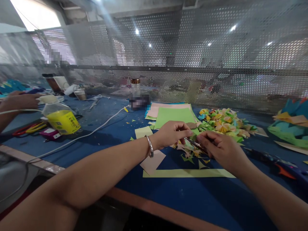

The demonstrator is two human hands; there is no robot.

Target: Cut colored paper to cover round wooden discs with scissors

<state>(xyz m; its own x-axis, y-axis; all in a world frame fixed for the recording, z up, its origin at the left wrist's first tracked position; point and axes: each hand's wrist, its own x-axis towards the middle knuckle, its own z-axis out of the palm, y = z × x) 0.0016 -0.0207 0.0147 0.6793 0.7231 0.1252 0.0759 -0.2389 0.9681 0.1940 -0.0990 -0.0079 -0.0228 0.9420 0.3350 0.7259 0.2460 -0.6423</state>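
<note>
Head view: 2 bare hands work close together over a blue tabletop (183, 194).
Dark thin tool: perhaps scissors, in the narrow gap between the hands (193, 143); its long axis slants from the right fingers toward the left fingertips, leaning a little away from the person.
Nearer hand: the right hand (216, 142), fingers curled around the near end of the tool.
Left hand: thumb and forefinger drawn into a narrow pinch (174, 133), to the left of the tool; what they grip is too small to tell.
Paper scraps: scattered under and between the hands (189, 155).
Yellow strip: nearer the person than the scraps, lying left to right (190, 173).
Green sheet: on a stack beyond the left hand (175, 115).
Folded paper pieces: heaped beyond the right hand (223, 123).
Glue gun: to the right of the right forearm (284, 165).
Yellow-labelled bottle: well left of the hands, upright (61, 118); the label hides much of its contents.
Copper-lidded jar: beyond the sheets, see-through (135, 87); contents unclear.
Small cup: far left, brownish low down (81, 95).
Co-worker's hand: left edge, beside the bottle (21, 100).
</note>
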